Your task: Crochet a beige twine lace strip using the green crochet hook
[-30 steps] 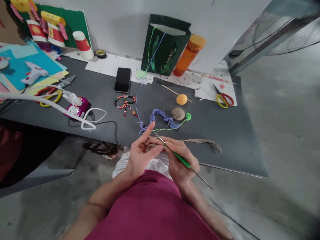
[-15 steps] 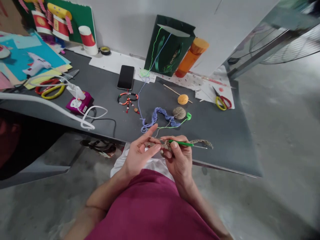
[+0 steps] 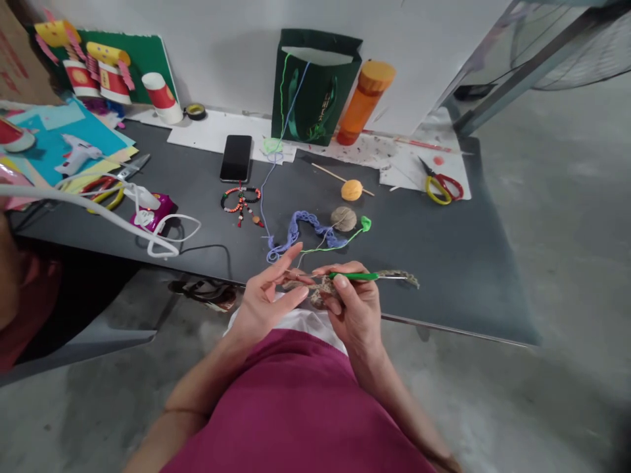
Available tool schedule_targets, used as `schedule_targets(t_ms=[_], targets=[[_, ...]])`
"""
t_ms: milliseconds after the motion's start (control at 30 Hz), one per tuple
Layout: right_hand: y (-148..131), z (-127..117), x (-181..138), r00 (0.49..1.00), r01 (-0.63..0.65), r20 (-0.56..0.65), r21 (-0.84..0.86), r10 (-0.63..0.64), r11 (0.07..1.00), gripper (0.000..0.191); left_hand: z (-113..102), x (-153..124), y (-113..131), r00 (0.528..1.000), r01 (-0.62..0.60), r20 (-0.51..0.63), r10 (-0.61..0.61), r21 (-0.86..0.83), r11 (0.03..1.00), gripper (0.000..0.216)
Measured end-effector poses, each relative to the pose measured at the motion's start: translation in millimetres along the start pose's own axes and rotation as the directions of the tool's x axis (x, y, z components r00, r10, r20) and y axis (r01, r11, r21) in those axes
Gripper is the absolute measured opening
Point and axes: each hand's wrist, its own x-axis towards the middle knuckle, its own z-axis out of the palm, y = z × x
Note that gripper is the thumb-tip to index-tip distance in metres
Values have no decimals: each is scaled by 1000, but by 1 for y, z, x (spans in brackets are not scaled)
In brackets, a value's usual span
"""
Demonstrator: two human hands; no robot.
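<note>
In my right hand [image 3: 357, 303] is a crochet hook with a green handle [image 3: 362, 276], pinched between thumb and fingers. My left hand [image 3: 269, 297] grips a beige crocheted piece [image 3: 323, 289] between thumb and fingers, its index finger raised with yarn by it. One end of the piece trails out past the right hand. A strand runs from the work up to a beige yarn ball [image 3: 344, 219] on the table. Behind the hands lie a purple-blue crocheted strip [image 3: 305, 220] and a small green yarn bundle [image 3: 365, 224]. The hook's working tip is hidden among the fingers.
On the grey table [image 3: 444, 276] are a phone [image 3: 236, 157], a beaded bracelet [image 3: 240, 199], an orange yarn ball [image 3: 351, 190] and scissors [image 3: 441, 187]. A dark green paper bag [image 3: 308, 98] and orange bottle [image 3: 362, 105] stand behind. A purple power adapter [image 3: 154, 211] with white cables sits left.
My hands have drawn slightly apart, the left one shifting a little left. More of the beige piece shows between them. The camera view has turned slightly.
</note>
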Motion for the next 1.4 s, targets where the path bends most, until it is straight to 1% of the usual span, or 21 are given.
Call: schedule_targets(t_ms=[100, 267, 400, 533, 633, 800, 1033, 1233, 1400], targets=[[-1, -5, 3, 1000, -21, -11, -16, 21, 1000, 27, 5, 6, -1, 999, 47, 18, -47, -5, 999, 65], [0, -12, 11, 998, -60, -30, 21, 61, 998, 23, 7, 17, -2, 995, 102, -3, -102, 18, 995, 62], [-3, -15, 20, 995, -93, -44, 15, 94, 996, 23, 6, 28, 2, 994, 105, -18, -104, 59, 993, 58], [-7, -17, 27, 990, -125, -61, -23, 124, 992, 24, 5, 38, 3, 995, 98, -31, -97, 36, 995, 47], [-11, -18, 32, 988, -137, -78, -49, 133, 989, 24, 4, 43, 0, 994, 102, -27, -102, 0, 995, 51], [-17, -18, 40, 990, -135, -58, -74, 131, 988, 27, 3, 50, -3, 995, 92, -24, -92, -10, 996, 56], [-20, -23, 47, 995, -94, -25, -106, 92, 990, 29, 5, 56, -4, 995, 103, 16, -102, -91, 991, 55], [-19, -23, 51, 993, -110, -65, -144, 101, 984, 34, 7, 55, 2, 990, 140, -31, -141, -28, 990, 58], [-19, -20, 57, 996, -88, 3, -111, 89, 990, 31, 5, 55, 2, 987, 153, -51, -155, -31, 988, 59]])
